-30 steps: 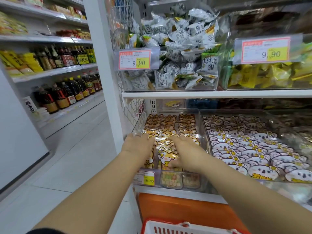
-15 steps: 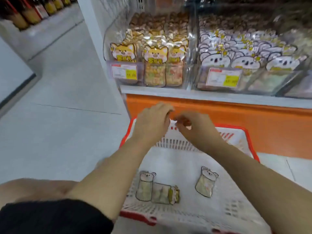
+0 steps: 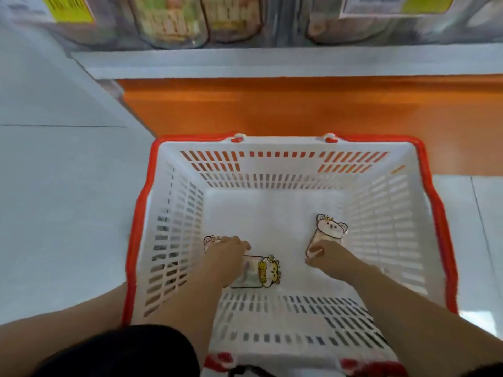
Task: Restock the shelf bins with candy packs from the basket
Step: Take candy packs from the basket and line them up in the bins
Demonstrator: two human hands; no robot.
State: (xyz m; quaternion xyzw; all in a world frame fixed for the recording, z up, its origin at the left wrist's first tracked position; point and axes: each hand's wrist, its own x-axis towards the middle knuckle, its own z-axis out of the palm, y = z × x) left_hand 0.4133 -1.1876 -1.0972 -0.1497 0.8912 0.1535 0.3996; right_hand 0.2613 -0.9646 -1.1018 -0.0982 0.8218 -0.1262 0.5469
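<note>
A white basket with a red rim stands on the floor below the shelf. Three candy packs lie on its bottom. My left hand reaches down at the left and its fingers curl over a white bear pack, of which only the head shows. A yellow tiger pack lies just beside and partly under that wrist. My right hand pinches the lower end of another white bear pack at the right of the basket.
The shelf bins with candy packs and yellow price tags run blurred along the top. An orange base panel stands under the white shelf edge behind the basket. Grey floor tiles lie to the left.
My view tilted down from the shelf bins to the basket. Both hands left the bin, dropped into the basket and now rest on candy packs at its bottom.
</note>
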